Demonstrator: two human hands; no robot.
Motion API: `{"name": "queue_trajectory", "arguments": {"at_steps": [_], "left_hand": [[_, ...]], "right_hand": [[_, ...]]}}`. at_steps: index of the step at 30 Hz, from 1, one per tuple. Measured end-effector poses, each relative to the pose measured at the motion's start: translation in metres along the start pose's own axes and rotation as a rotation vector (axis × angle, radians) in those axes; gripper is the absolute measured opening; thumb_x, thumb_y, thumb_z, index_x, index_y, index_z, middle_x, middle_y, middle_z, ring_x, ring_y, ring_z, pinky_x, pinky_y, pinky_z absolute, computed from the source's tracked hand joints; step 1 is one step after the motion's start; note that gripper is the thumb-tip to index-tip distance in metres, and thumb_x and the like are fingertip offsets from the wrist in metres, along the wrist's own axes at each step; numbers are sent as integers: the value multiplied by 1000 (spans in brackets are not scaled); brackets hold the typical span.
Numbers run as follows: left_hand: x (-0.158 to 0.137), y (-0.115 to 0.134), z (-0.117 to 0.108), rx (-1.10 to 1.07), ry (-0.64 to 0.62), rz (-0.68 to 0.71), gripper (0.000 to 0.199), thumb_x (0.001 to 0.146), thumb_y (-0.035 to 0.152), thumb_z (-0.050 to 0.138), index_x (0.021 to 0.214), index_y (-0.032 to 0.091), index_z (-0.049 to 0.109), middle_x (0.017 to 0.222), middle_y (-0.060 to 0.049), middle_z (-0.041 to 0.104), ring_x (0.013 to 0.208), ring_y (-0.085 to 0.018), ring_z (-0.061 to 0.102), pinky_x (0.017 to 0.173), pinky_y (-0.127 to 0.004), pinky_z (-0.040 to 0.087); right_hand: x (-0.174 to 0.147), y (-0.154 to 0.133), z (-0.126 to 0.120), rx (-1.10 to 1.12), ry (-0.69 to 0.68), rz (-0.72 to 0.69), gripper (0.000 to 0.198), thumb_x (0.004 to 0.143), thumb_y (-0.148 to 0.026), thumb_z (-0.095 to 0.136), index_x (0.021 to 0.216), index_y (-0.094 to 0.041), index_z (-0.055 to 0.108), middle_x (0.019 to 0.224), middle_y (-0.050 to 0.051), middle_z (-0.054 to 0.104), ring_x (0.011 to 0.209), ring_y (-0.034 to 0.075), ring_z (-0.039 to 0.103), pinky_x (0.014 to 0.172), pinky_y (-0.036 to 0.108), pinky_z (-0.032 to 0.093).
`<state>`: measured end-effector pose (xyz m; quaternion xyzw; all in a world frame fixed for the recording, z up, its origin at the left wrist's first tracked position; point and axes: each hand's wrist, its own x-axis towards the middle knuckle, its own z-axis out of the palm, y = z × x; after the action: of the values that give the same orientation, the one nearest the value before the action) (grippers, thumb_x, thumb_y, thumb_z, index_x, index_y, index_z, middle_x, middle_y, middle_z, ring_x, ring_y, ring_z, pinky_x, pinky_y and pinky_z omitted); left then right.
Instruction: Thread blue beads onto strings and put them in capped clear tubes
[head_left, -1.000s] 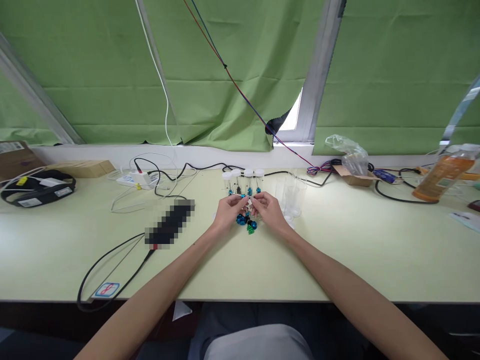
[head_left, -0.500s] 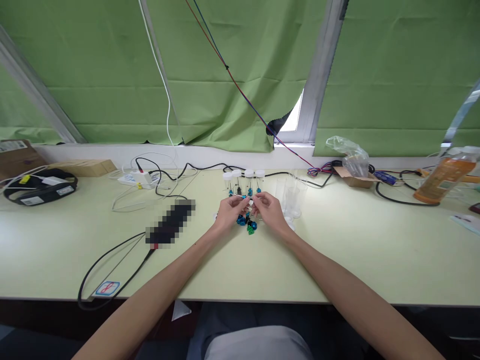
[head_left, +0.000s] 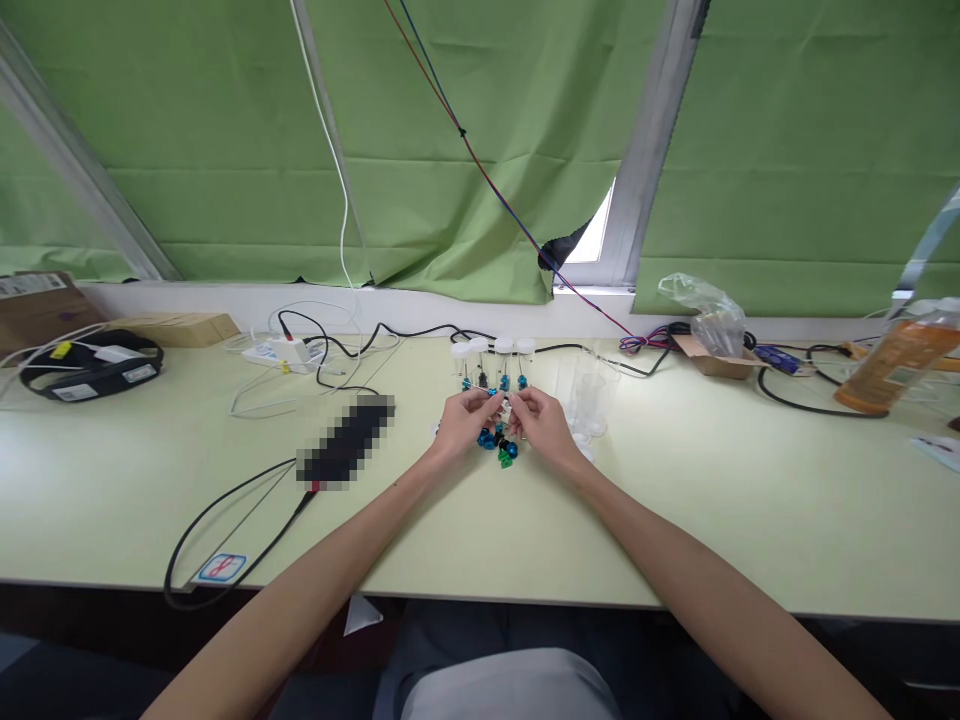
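My left hand (head_left: 463,424) is closed in a pinch at the middle of the table, and a thin rod with a small blue piece (head_left: 492,392) shows at its fingertips. Facing it, my right hand (head_left: 546,425) is closed too, its thumb and forefinger pressed together almost against the left fingertips; what it pinches is too small to make out. Just below the hands lies a little pile of blue and black pieces (head_left: 487,438) with a green piece (head_left: 507,457). Behind the hands stand several clear tubes with white caps (head_left: 505,345), with rods and blue or black pieces inside.
Clear empty tubes (head_left: 588,398) stand beside my right hand, with white caps (head_left: 583,446) near them. A blurred-out dark device (head_left: 346,440) with a black cable lies left. Further right are a small cardboard box (head_left: 716,360) and an orange bottle (head_left: 896,365).
The whole view has shifted slightly, so things appear a little further right. Both hands keep their pinch close together, with barely any change in the fingers.
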<state>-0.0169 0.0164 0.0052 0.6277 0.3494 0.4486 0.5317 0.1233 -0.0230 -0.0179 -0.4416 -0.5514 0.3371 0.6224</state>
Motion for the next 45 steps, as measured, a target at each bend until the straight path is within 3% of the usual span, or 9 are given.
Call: {"name": "queue_trajectory", "arguments": {"at_steps": [6, 13, 23, 36, 41, 45], "left_hand": [[1, -1, 1, -6, -21, 6, 41, 68, 53, 77, 75, 13, 67, 72, -8, 65, 64, -15, 56, 57, -29, 46], [1, -2, 1, -14, -22, 12, 42, 65, 53, 79, 76, 14, 68, 68, -6, 65, 60, -16, 56, 56, -30, 45], [-1, 3, 1, -32, 24, -4, 42, 66, 52, 78, 74, 13, 65, 70, -6, 64, 61, -15, 55, 56, -30, 45], [2, -5, 0, -6, -27, 38, 40, 69, 52, 77, 76, 14, 67, 69, -6, 63, 59, -14, 54, 55, -30, 45], [2, -8, -1, 22, -40, 54, 42, 68, 54, 76, 79, 14, 68, 69, -5, 64, 56, -14, 55, 56, -31, 45], [2, -8, -1, 29, -41, 45, 41, 69, 53, 75, 78, 14, 68, 67, -4, 63, 56, -13, 54, 56, -30, 44]], "right_hand": [[1, 0, -1, -12, 19, 5, 46, 87, -59, 53, 64, -19, 55, 56, 0, 57, 47, 13, 58, 45, 25, 46], [5, 5, 0, 174, 61, 83, 41, 76, -59, 67, 86, -19, 59, 61, -1, 62, 52, 14, 61, 47, 25, 50], [1, 1, 1, 112, 28, 41, 38, 76, -48, 70, 96, -20, 54, 71, 0, 65, 57, 15, 62, 48, 25, 49], [1, 0, -1, -1, 39, 30, 46, 85, -60, 55, 65, -19, 57, 56, 0, 57, 47, 13, 57, 45, 24, 44], [3, 3, -1, 139, 71, 103, 38, 77, -56, 67, 83, -19, 62, 63, 0, 63, 51, 14, 60, 46, 24, 47], [2, 2, 0, 148, 85, 98, 38, 77, -55, 67, 87, -19, 59, 62, 0, 64, 49, 13, 60, 44, 23, 47]]}}
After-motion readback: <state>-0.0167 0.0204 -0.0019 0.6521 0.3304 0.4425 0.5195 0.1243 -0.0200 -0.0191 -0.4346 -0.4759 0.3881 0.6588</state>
